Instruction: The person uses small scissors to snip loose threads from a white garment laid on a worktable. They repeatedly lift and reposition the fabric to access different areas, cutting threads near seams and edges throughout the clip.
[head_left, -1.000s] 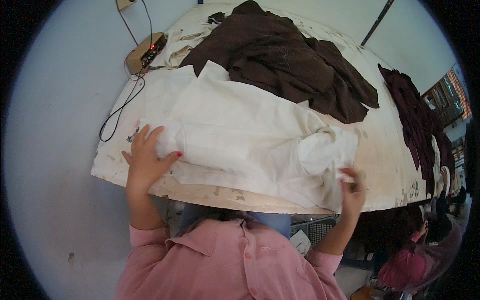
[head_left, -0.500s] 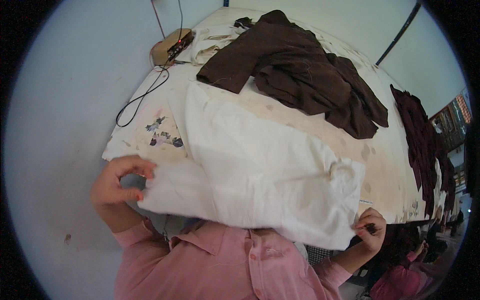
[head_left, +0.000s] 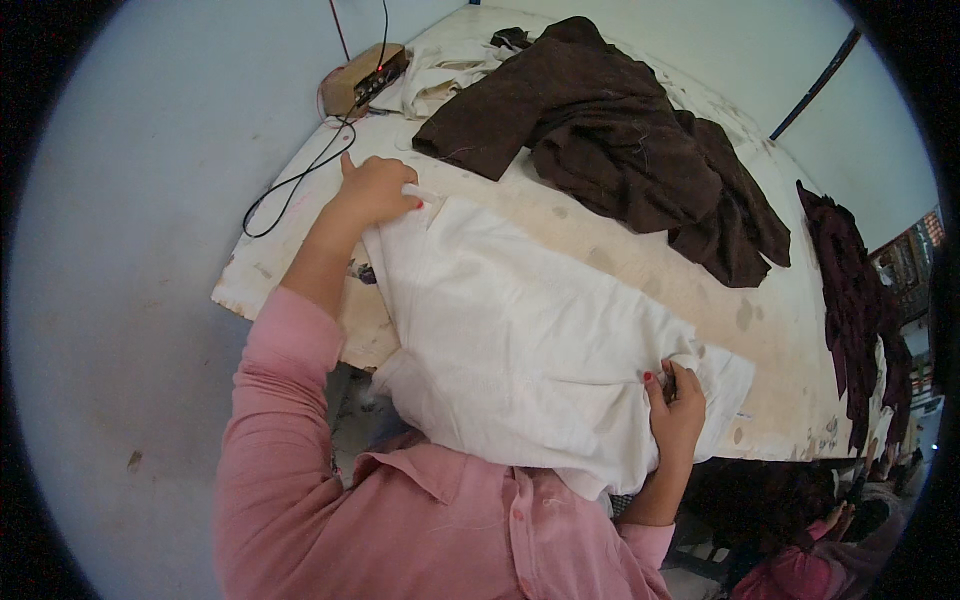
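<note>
A white piece of cloth (head_left: pixel 530 340) lies over the near part of the table, its near edge hanging against my pink shirt front. My left hand (head_left: pixel 378 190) reaches to the cloth's far left corner, thumb and fingers closed on its edge. At the cloth's right side, my right hand (head_left: pixel 680 400) pinches a fold of it, and the fabric wrinkles there. Beyond the cloth, a dark brown garment (head_left: pixel 620 140) is heaped across the table, touched by neither hand.
The stained pale table (head_left: pixel 600 250) runs back to the wall. A brown box with a red light (head_left: pixel 365 80) and a looped black cable (head_left: pixel 290 195) sit at the far left. Dark maroon cloth (head_left: pixel 850 290) hangs over the right edge. Another person (head_left: pixel 800 565) is at the lower right.
My left hand has moved from the cloth's near left corner to its far left corner. My right hand has shifted left and farther up the cloth. The near left corner now hangs loose.
</note>
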